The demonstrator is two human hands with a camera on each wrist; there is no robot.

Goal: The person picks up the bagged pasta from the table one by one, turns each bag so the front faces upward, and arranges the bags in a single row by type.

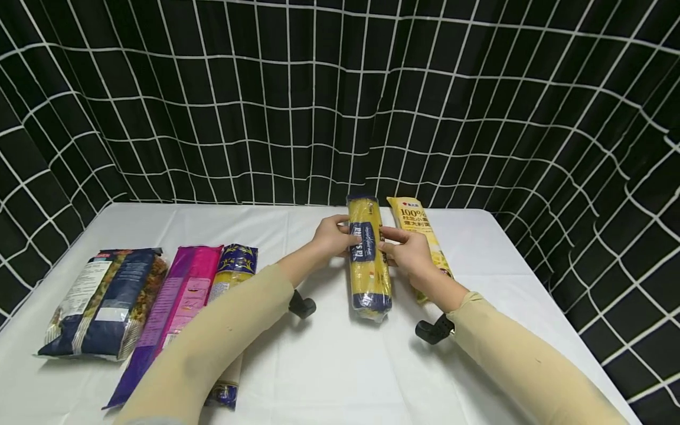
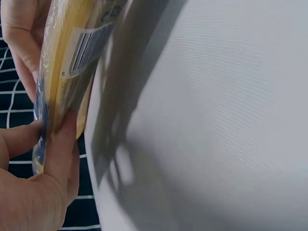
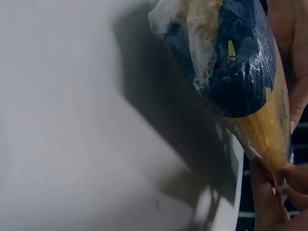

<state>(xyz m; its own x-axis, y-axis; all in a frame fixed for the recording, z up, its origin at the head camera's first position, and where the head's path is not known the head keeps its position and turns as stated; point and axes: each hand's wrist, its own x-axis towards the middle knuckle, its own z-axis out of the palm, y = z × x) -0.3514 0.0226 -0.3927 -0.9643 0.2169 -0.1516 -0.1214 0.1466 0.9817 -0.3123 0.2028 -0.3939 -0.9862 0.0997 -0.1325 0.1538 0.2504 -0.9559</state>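
Both hands hold a yellow and dark blue packet of spaghetti (image 1: pixel 366 277) over the white table, one at each long side. My left hand (image 1: pixel 333 236) pinches its left edge between thumb and fingers. On the opposite edge, the thumb and fingers of my right hand (image 1: pixel 411 254) grip the wrapper. A barcode label shows on the packet (image 2: pixel 72 62) in the left wrist view, and its crinkled clear end with a blue band appears on the packet (image 3: pixel 231 62) in the right wrist view. Shadow below it on the cloth suggests it is lifted off the table.
Just right of the hands lies a yellow pasta packet (image 1: pixel 417 221), partly behind the right hand. At the left are a navy bag of pasta (image 1: pixel 108 301), a pink and purple packet (image 1: pixel 180 295) and a blue-gold packet (image 1: pixel 236 262), partly covered by the left arm. A gridded black curtain (image 1: pixel 340 106) stands behind.
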